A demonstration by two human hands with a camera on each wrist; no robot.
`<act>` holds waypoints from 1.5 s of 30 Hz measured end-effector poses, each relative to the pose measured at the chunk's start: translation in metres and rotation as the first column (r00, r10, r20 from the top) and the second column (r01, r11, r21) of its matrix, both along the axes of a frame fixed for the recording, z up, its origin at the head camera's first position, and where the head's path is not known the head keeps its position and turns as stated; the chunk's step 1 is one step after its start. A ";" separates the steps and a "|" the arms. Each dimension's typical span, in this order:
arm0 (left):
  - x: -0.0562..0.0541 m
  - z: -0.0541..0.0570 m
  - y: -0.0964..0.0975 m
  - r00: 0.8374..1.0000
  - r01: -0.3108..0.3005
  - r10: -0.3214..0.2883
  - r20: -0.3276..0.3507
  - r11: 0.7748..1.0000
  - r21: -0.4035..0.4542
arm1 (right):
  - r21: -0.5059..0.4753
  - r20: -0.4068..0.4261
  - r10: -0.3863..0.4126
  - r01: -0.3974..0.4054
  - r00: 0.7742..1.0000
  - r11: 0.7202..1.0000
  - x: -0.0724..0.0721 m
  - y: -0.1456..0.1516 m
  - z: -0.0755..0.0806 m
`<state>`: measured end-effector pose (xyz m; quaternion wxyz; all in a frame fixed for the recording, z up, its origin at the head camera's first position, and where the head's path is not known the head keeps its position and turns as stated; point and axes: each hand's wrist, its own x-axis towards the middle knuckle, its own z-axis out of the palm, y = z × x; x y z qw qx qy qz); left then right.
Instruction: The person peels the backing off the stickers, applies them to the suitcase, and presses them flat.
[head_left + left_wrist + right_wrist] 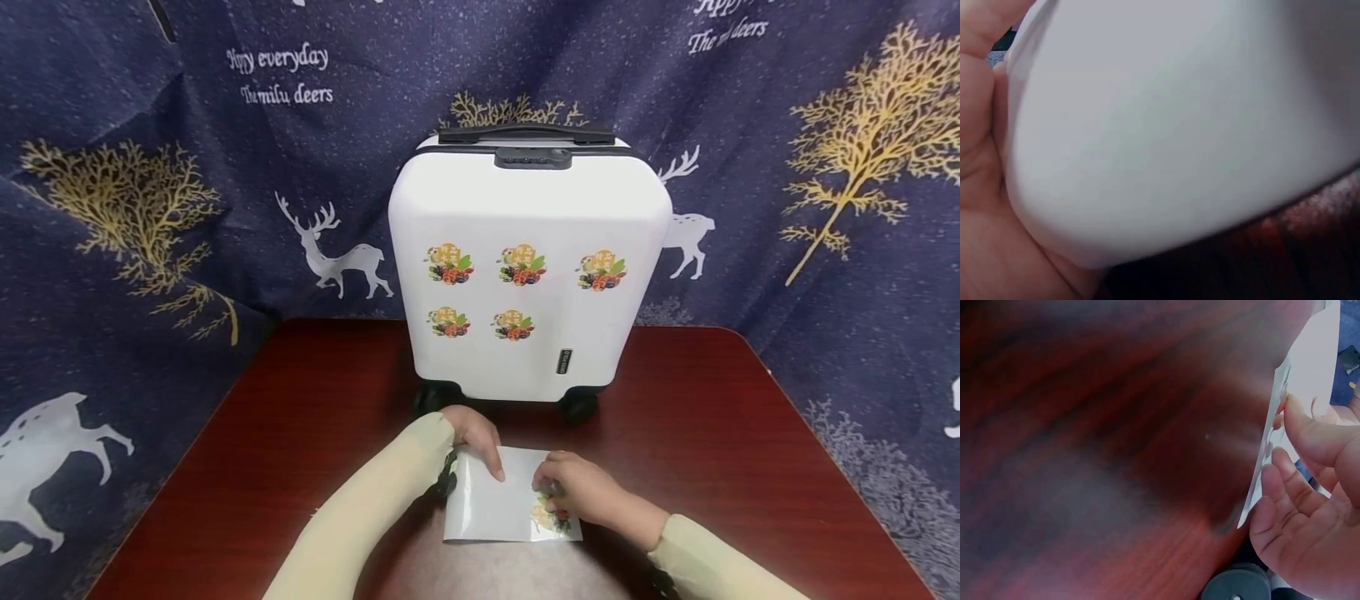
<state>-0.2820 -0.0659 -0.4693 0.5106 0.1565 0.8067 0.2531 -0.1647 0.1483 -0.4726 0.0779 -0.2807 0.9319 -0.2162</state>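
Note:
A white glossy sticker sheet [491,508] is held above the dark red table, in front of the white suitcase [517,200]. My left hand [476,433] grips its upper left part; in the left wrist view the sheet [1147,137] lies against the palm and hides most fingers. One colourful fruit sticker [542,515] shows at the sheet's lower right. Over it, my right hand [581,490] has thumb and forefinger curled together, pinching at the sticker. In the right wrist view these fingertips meet at the sheet's edge; whether the sticker is lifted there I cannot tell.
The suitcase stands upright at the table's back on black wheels [579,406], with several matching fruit stickers [519,265] in two rows and a small black label [564,361]. The reddish-brown table [712,433] extends to both sides. A dark blue deer-patterned cloth [247,167] hangs behind.

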 end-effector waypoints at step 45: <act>-0.011 -0.005 0.048 0.946 0.043 -0.029 0.322 0.998 -0.039 | -0.109 -0.258 0.099 -0.130 0.961 0.985 -0.003 0.008 -0.013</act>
